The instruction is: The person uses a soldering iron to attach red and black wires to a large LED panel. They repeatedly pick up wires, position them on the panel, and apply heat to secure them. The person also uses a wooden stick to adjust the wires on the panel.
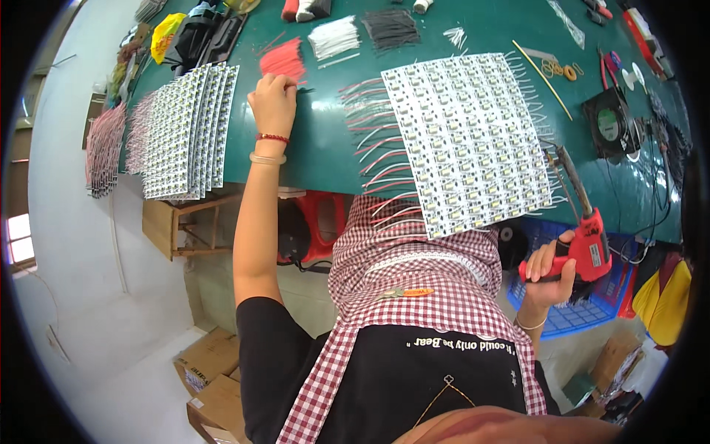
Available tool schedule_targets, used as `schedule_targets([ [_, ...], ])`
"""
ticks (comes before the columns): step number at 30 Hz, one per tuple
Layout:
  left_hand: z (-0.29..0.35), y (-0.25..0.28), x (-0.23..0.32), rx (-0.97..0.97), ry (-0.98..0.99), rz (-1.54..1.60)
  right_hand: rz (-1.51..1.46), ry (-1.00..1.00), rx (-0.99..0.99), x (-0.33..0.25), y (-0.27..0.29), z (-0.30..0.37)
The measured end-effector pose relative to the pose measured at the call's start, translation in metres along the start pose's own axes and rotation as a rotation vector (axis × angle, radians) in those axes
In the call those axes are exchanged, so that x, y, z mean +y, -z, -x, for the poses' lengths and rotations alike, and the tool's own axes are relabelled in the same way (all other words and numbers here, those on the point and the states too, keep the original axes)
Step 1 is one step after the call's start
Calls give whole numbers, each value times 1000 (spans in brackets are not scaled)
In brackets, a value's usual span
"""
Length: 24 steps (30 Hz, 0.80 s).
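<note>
The left hand [272,100] reaches up to the upper middle-left of the frame, where a bundle of short red wires [284,61] lies on the green bench [325,148]. Its fingers are curled narrow and rest at the lower edge of this bundle, with a thin dark wire end just beside the fingertips; whether a wire is pinched between them I cannot tell. The right hand [551,270] is at the lower right of the frame, off the bench edge, and its fingers are closed around the red grip of a soldering gun [586,237], whose thin dark tip points up toward the right edge of a large white panel of LED boards [466,140]. This panel fills the middle of the bench and hangs partly over its near edge, with red and white wire leads [373,140] standing out on its left side. A second stack of such boards [188,133] lies to the left of the left hand. Bundles of white wires [334,37] and black wires [390,28] lie above, near the red ones, and a small black fan [611,122] stands at the right.
</note>
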<state>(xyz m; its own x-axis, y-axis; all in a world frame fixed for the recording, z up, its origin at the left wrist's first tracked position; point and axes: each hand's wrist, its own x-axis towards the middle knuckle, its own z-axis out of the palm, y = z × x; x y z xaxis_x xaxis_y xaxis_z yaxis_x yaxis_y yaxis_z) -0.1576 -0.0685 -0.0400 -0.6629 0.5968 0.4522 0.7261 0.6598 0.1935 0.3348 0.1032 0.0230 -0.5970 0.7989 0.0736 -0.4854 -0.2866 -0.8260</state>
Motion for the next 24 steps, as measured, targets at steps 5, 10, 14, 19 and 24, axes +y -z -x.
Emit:
schedule_targets([
  [5,-20,-3,4,-86,-14,-103,-5,12,97,-5,4,-5],
  [10,-45,-5,78,-16,-231,97,-48,22,48,-9,-1,-17],
  [14,-90,-41,202,-59,-575,433,-29,82,74,-17,-6,-29],
  [19,-122,-79,351,-98,-940,551,33,217,95,-24,-27,-17],
  [24,-113,-122,388,-232,-873,418,47,262,138,-27,-23,-4],
])
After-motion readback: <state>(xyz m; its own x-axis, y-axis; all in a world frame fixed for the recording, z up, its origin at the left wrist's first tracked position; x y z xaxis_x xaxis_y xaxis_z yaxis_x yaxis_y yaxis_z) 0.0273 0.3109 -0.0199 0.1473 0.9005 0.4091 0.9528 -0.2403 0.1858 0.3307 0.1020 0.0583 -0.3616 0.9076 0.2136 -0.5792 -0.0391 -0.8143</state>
